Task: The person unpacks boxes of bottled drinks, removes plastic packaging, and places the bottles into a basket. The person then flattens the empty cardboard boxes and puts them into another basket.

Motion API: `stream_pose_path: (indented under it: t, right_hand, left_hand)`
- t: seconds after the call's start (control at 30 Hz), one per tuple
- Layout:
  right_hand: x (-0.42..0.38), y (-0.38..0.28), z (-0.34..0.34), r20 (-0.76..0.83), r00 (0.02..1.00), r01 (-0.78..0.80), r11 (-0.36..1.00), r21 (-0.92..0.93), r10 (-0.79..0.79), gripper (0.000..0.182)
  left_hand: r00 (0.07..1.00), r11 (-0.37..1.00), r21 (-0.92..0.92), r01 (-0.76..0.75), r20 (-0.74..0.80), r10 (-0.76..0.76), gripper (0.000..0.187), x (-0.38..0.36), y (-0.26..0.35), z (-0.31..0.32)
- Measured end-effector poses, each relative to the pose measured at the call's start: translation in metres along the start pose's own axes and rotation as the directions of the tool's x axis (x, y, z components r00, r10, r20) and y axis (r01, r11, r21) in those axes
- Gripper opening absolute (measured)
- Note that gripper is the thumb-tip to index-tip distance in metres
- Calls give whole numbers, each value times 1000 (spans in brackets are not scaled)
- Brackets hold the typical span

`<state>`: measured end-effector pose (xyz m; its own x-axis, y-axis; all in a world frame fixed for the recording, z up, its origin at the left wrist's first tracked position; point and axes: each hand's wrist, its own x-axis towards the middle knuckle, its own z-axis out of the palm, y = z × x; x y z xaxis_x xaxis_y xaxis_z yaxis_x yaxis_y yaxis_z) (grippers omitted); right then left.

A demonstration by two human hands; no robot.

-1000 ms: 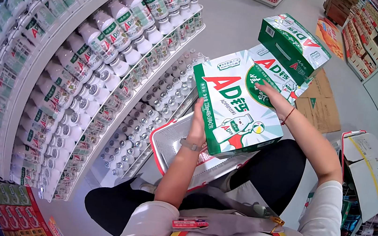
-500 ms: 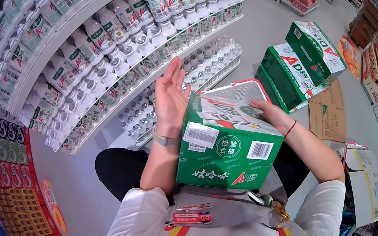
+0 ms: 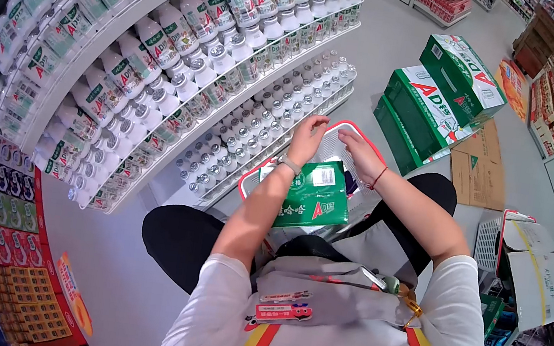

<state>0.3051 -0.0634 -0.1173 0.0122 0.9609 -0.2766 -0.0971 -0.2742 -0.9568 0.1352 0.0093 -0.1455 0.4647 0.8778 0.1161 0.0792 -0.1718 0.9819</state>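
Your left grip (image 3: 306, 142) and right grip (image 3: 362, 158) hang loose, empty; square the AD carton (image 3: 319, 196) in the basket (image 3: 331, 147) below

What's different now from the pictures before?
The green-and-white box went down, away from the person's chest, and now looks set in the white basket. The left hand and right hand seem to have let go; both are near its far end. The stacked boxes and shelved bottles stayed put.
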Motion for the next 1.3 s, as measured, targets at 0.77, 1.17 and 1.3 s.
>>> stream_pose_path:
  t: [0.77, 1.17, 1.3]
  right_hand:
    - [-191, -105, -111, 598, 763, -249, 965, -80, 247, 22]
    - [-17, 13, 86, 497, 858, 176, 836, -520, 129, 35]
    - [-28, 3, 119, 737, 665, 740, 28, -672, 121, 35]
  left_hand:
    - [806, 771, 609, -189, 545, -233, 104, -110, -12, -121]
    - [791, 844, 504, -183, 586, -178, 117, -119, -20, -115]
    - [800, 820, 538, -193, 570, -186, 115, -123, -13, -113]
